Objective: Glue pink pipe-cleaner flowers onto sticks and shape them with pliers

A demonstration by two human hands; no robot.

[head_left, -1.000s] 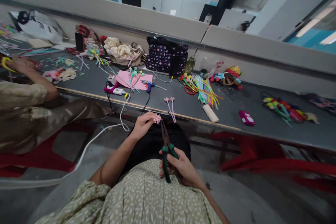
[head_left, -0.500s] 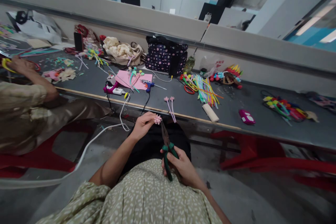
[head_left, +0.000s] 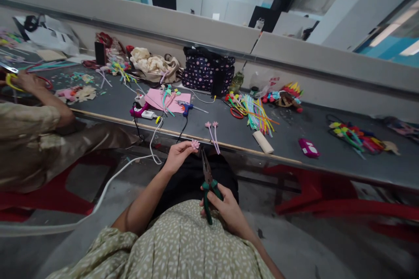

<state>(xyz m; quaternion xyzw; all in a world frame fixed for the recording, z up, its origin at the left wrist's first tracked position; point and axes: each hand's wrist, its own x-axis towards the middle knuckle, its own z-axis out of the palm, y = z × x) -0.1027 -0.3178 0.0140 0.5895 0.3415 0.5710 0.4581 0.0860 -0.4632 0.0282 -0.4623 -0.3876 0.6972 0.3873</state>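
My left hand (head_left: 176, 155) pinches a small pink flower (head_left: 195, 144) just below the table's front edge. My right hand (head_left: 225, 210) is closed round the green handles of a pair of long-nosed pliers (head_left: 206, 182), which rest over my lap with their tips pointing up toward the flower, a little short of it. Two finished pink flowers on stems (head_left: 212, 134) lie on the grey table (head_left: 291, 137) just beyond my hands.
A blue glue gun (head_left: 185, 106) and a pink sheet (head_left: 156, 97) lie mid-table, with a bundle of coloured pipe cleaners (head_left: 257, 113), a dotted bag (head_left: 207, 69) and a pink phone (head_left: 308, 147). Another person's arm (head_left: 39, 93) works at the left. Red stools (head_left: 321, 198) stand beside me.
My left hand has lifted the flower slightly away from the pliers' tips. The pliers stay in my right hand, shifted a little.
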